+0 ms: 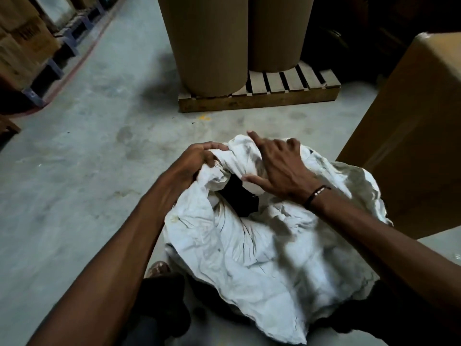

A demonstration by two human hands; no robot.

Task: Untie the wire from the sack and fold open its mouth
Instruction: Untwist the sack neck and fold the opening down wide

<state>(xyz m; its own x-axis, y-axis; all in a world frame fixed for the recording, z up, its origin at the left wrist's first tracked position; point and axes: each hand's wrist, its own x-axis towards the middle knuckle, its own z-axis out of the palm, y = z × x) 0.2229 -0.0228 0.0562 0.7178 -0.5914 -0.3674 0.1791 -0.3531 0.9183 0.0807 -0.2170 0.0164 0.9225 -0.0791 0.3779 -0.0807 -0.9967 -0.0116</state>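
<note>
A crumpled white sack (262, 248) stands on the concrete floor right in front of me. Its mouth shows a dark gap (239, 198) between bunched folds. My left hand (197, 158) is closed on the gathered cloth at the left side of the mouth. My right hand (279, 166) lies on the bunched cloth at the far right of the mouth, with the index finger lifted and the thumb pressed against the fold. A dark bracelet sits on my right wrist. No wire can be made out among the folds.
Two tall brown cardboard rolls (212, 41) stand on a wooden pallet (259, 98) straight ahead. A large cardboard box (409, 131) stands close on the right, touching the sack. Stacked cartons on blue racks (27, 51) line the left wall. My foot (159, 268) is beside the sack.
</note>
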